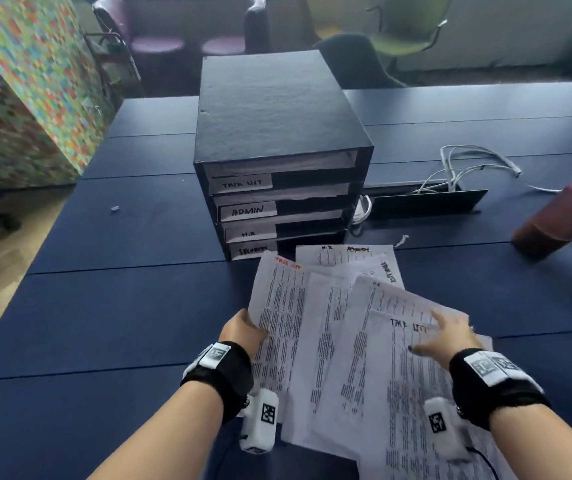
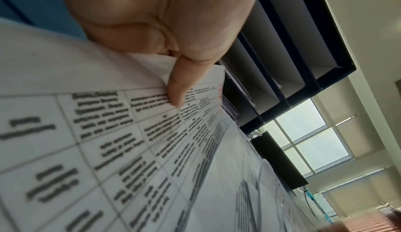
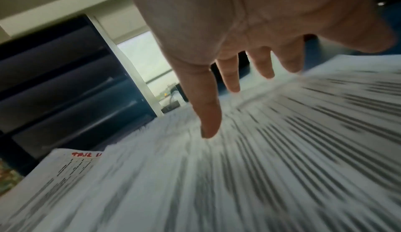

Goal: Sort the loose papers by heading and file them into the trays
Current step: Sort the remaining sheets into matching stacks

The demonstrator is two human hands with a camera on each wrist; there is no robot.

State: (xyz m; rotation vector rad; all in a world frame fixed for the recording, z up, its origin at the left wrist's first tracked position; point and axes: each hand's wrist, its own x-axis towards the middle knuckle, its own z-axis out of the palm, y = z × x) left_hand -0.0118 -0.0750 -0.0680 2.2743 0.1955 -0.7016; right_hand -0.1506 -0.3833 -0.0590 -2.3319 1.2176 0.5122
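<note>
Printed text on the loose papers is too small to read, smeared with blur in the right wrist view. Bottom tray label is half covered. Brown bottle is cut off at the edge.

My two hands over about six loose papers — one four-tray organizer, one bottle.

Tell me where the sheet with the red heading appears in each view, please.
Head: red-headed sheet, left of the pile, held by the left hand.
Left wrist: the sheet fills the lower left, under the thumb.
Right wrist: lower left, red heading showing.
Shared landmark: the black tray unit.
</note>
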